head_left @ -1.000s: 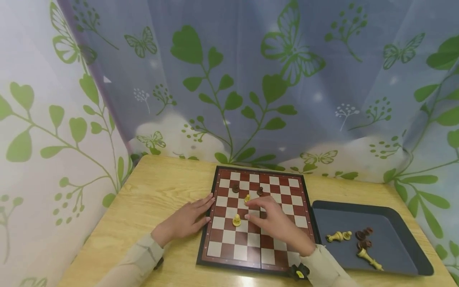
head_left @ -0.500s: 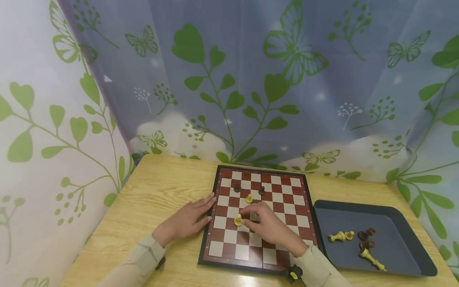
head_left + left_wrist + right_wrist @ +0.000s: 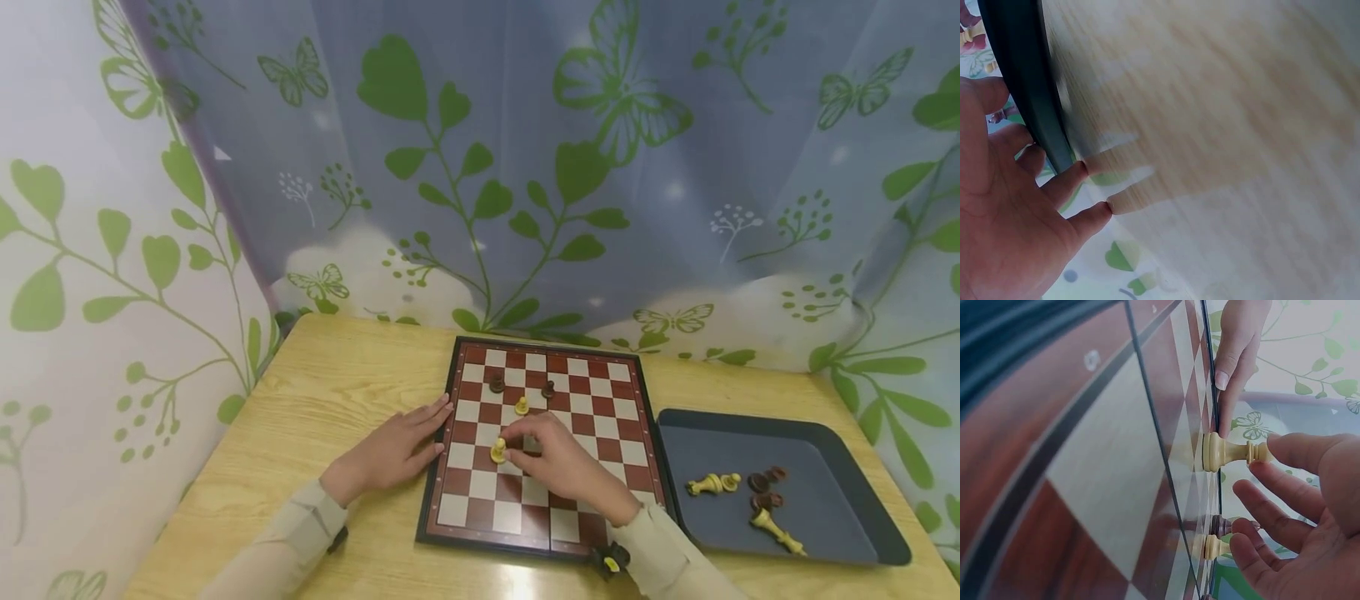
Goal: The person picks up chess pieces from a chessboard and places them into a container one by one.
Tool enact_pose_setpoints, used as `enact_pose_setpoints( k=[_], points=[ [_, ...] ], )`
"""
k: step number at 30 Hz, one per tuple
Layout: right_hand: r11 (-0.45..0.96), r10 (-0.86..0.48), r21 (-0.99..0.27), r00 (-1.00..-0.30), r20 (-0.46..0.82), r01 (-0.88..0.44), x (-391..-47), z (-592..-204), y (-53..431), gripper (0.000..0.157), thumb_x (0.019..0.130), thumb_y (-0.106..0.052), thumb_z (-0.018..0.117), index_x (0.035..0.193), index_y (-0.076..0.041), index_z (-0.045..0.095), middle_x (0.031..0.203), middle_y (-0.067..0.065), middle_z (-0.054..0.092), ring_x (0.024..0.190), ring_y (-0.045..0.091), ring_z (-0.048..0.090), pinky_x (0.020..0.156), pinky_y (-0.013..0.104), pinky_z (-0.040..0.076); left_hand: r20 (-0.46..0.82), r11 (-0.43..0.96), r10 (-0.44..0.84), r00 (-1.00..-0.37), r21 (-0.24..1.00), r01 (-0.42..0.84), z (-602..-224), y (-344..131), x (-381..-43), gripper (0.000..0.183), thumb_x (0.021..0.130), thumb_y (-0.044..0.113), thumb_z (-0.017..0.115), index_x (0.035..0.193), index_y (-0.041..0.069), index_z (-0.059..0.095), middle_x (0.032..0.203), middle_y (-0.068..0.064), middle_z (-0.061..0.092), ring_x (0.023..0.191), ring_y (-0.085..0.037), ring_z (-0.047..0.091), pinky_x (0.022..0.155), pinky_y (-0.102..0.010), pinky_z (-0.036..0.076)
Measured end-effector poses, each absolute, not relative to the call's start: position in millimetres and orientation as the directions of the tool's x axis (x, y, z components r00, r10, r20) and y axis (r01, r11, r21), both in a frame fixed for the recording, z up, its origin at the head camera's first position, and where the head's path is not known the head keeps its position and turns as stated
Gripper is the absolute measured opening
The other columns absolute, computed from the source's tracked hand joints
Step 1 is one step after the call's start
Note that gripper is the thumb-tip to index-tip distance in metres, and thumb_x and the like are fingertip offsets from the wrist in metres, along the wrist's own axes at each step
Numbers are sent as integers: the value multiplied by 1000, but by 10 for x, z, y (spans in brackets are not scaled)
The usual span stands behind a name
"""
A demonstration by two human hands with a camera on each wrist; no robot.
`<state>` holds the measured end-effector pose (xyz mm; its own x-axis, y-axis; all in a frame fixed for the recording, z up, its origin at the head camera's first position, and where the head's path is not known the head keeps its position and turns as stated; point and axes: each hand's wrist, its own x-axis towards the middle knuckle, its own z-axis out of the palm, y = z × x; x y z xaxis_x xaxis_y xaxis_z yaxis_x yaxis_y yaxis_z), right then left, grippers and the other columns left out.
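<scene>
Thumb and forefinger of my right hand [image 3: 562, 457] pinch the top of a cream chess piece [image 3: 498, 452]. In the right wrist view this chess piece [image 3: 1222, 452] has a wide round base and a collar; its head is partly hidden by the fingertips. It stands on the chessboard [image 3: 507, 517]. Farther back on the board are a cream pawn [image 3: 522, 406], a dark pawn [image 3: 548, 389] and another dark piece [image 3: 497, 383]. My left hand [image 3: 393, 450] rests flat at the board's left edge, its fingers straight and touching the dark rim [image 3: 1029, 81].
Right of the board, a dark grey tray [image 3: 832, 483] holds several cream and dark chess pieces lying on their sides. Board and tray lie on a wooden table [image 3: 337, 367]. A leaf-patterned curtain [image 3: 495, 167] hangs behind the table.
My right hand has moved from the cream pawn in the middle of the board towards me, to the nearer cream chess piece, and now pinches its top. The left hand stays at the edge.
</scene>
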<state>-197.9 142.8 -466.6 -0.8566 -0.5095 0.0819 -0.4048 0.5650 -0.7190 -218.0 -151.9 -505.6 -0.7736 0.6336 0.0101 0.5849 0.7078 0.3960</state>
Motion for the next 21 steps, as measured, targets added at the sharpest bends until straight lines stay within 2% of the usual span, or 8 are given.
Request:
enact_pose_setpoints(
  k=[10,21],
  points=[
    [556,-517,-722,-852,88,-412,-2036,-4605,1375,12,93,-9,74,105,-10,77,108,0,75,113,27,60,100,52,48,14,711,632,-775,386,587,-5032,-1512,-2224,62,109,39,43,161,11,27,169,-6,19,150,-37,33,116,-68,30],
    [526,-541,-748,-838,72,-404,-2044,-4662,1375,9,94,-10,72,102,-10,77,103,-2,75,108,24,63,98,53,50,-4,716,629,-777,391,578,-5061,-1520,-2171,62,109,39,43,161,12,27,169,-6,19,150,-36,33,116,-68,30]
  ],
)
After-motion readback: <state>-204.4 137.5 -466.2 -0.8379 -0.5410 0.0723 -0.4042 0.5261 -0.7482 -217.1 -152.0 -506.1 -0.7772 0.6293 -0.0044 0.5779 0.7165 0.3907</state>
